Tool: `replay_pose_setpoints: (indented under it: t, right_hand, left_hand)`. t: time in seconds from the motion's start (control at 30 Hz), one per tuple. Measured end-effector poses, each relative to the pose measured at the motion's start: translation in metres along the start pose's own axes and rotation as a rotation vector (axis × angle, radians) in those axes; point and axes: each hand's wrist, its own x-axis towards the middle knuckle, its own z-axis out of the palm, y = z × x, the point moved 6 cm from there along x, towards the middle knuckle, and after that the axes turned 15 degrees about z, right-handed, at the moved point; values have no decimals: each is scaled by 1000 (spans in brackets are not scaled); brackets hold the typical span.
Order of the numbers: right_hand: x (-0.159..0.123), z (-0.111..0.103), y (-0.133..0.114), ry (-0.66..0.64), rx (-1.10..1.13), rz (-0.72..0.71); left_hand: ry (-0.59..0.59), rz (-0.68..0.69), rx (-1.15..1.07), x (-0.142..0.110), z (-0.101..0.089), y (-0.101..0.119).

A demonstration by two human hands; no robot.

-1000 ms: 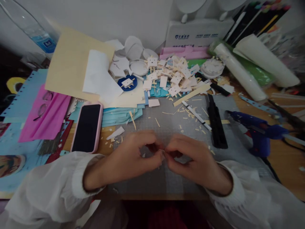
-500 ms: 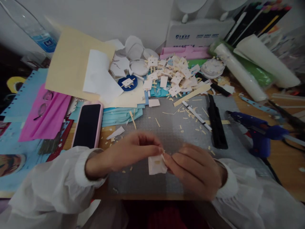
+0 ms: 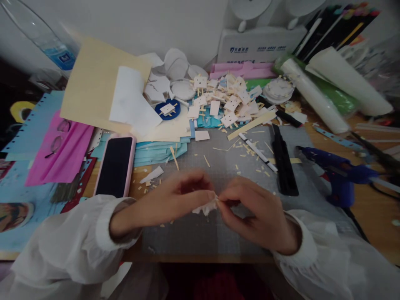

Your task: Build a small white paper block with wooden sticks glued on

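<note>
Above the front of the grey cutting mat, my left hand is closed on a small white paper piece, mostly hidden under the fingers. Its lower edge looks crumpled and is blurred. My right hand pinches the right edge of that piece, its fingertips meeting those of the left. Beyond the hands, a heap of small white paper figures with drawn faces and thin strip limbs lies at the back. One such figure rests on a blue disc.
A marker, a black cutter and a blue glue gun lie to the right. A phone is at the left, near teal paper sheets. Small yellow scraps dot the mat. A bottle stands back left.
The white piece has turned from showing its flat face to being mostly covered by my left fingers. My right hand has rotated and its fingers have lifted somewhat.
</note>
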Motion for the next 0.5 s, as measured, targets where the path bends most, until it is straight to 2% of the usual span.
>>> replay_pose_setpoints:
  t: [0.1,0.23,0.37,0.5]
  right_hand:
    - [3,0,3,-45,104,89]
    - [3,5,11,-104,284,215]
    - [-1,10,15,-80,410,291]
    - [-3,9,16,-35,444,291]
  left_hand:
    - [46,103,90,0,-3,7]
    - [89,132,57,-1,-2,6]
    - [114,138,-42,-3,1,2]
    - [102,146,-126,-4,3,3]
